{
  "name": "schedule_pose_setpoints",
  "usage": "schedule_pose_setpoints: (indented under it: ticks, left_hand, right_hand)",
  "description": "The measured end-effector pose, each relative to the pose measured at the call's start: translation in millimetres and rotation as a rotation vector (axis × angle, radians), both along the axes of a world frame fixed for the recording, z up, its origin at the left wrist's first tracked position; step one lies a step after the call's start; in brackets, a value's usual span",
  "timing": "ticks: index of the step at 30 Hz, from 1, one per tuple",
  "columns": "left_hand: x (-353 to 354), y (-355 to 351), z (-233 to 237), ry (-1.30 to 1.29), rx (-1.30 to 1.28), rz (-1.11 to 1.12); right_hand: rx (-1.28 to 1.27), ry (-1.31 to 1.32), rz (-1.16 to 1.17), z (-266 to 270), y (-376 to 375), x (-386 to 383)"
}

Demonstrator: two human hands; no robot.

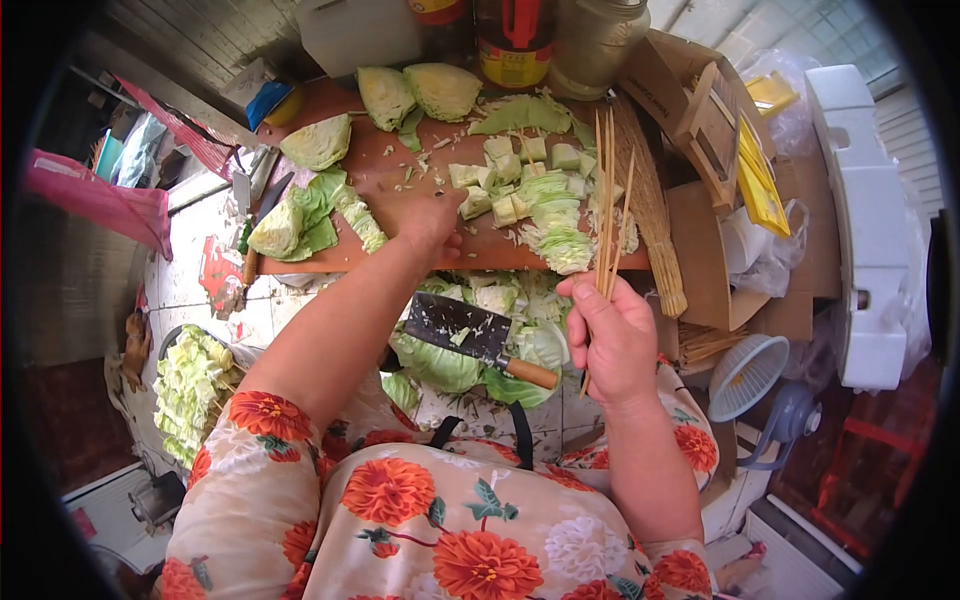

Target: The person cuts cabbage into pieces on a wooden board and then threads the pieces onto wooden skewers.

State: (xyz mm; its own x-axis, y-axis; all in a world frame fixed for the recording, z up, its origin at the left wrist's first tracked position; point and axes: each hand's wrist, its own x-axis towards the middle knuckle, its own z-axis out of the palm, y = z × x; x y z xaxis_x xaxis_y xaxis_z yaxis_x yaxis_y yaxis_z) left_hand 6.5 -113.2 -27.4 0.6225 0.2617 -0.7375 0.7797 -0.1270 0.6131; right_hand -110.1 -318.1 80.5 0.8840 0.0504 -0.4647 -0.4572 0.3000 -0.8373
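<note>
My right hand (618,340) grips several thin bamboo skewers (606,190), which point up and away over the cutting board's right side. My left hand (420,212) is over the reddish-brown board (350,95), fingers curled and partly hidden, beside cut cabbage chunks (474,203). Whatever those fingers may hold does not show. More chunks and a fanned stack of sliced cabbage (553,215) lie between my hands. To the left is a strip of sliced cabbage (358,217). Cabbage wedges (317,142) rest along the board's far and left edges. A cleaver (458,328) lies on cabbage below the board.
A knife (268,205) is left of the board. Skewered cabbage (190,385) fills a container at lower left. Jars and a red-capped bottle (517,45) stand behind the board. A straw brush (650,200), cardboard boxes (705,255) and a white foam box (860,230) are at right.
</note>
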Motion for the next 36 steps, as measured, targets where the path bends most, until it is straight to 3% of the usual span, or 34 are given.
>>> schedule_pose_setpoints:
  ticks: [3, 12, 15, 21, 26, 36]
  left_hand:
    - [-0.3, -7.6, -12.1, 0.006, -0.004, 0.036]
    - [7.4, -2.8, -18.6, 0.014, 0.057, -0.140]
    - [4.7, -1.8, -36.4, -0.144, 0.092, -0.265]
    - [-5.7, -7.1, -23.8, -0.241, -0.075, -0.053]
    - [0.2, 5.5, 8.2, -0.221, -0.495, 0.261]
    - [8.6, 29.5, 31.7, -0.432, -0.627, 0.331]
  right_hand:
    - [-0.005, 0.014, -0.002, 2.4, 1.9, 0.6]
    - [-0.003, 0.024, 0.018, 1.4, 3.1, 1.2]
    - [-0.015, 0.033, 0.026, 2.2, 4.8, 1.2]
    - [-0.029, 0.054, 0.048, -2.8, 5.0, 0.0]
    - [-0.077, 0.090, 0.156, -6.0, 6.3, -2.9]
    - [-0.117, 0.110, 0.229, -6.4, 18.6, -5.0]
